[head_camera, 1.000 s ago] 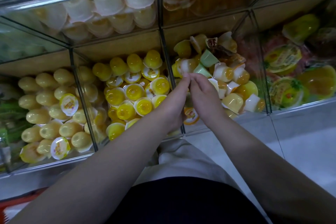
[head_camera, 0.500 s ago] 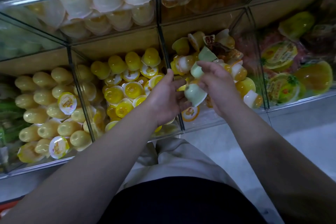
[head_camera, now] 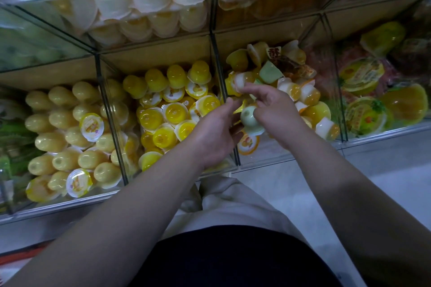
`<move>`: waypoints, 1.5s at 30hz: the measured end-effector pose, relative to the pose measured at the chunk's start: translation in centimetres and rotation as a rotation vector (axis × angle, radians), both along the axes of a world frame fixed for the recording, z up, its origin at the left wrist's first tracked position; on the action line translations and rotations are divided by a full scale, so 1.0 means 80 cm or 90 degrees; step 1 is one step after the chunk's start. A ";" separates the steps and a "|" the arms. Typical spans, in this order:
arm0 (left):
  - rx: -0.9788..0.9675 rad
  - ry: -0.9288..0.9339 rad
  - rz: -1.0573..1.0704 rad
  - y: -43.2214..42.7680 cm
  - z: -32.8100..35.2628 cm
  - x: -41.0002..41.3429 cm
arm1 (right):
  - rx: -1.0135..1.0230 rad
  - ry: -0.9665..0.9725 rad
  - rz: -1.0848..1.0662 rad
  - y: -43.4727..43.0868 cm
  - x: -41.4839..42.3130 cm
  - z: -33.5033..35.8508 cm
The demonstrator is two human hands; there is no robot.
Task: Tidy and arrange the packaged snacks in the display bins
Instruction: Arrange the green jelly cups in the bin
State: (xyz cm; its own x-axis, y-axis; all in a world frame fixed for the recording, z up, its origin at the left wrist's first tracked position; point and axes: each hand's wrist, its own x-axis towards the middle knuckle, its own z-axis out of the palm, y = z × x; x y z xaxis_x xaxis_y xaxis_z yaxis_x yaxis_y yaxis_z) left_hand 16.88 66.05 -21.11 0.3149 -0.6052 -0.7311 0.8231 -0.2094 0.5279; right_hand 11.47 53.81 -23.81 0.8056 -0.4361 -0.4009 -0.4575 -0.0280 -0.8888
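Observation:
Clear acrylic bins hold small jelly cups. My right hand [head_camera: 272,112] is over the mixed-cup bin [head_camera: 263,158], fingers closed around a pale green jelly cup [head_camera: 250,121] held dome up. My left hand [head_camera: 214,133] is beside it over the divider [head_camera: 227,105], fingers loosely curled and touching the same cup's left side; whether it grips the cup I cannot tell. Bright yellow cups [head_camera: 172,112] fill the bin to the left. Another green cup [head_camera: 269,72] lies deeper in the mixed pile.
A bin of pale yellow cups [head_camera: 63,133] lies further left. Larger orange and green fruit jelly packs [head_camera: 366,109] fill the right bin. An upper shelf carries white cups [head_camera: 144,0]. Pale floor [head_camera: 384,170] lies below the bins on the right.
My hands drew back from a pinch at the divider. My right hand picked a pale green cup out of the mixed pile and now holds it lower, close to my left hand.

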 end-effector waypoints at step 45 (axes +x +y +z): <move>-0.106 -0.246 0.061 0.135 0.080 0.118 | -0.057 -0.196 -0.032 0.137 0.103 0.097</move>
State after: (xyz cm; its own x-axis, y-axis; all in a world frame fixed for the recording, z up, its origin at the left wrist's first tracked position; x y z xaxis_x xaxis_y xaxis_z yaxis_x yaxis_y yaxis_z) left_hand 26.32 76.82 -14.73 0.6067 -0.6602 -0.4428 0.5694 -0.0277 0.8216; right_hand 19.69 64.75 -16.06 0.8597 -0.5010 -0.0997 -0.1701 -0.0968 -0.9807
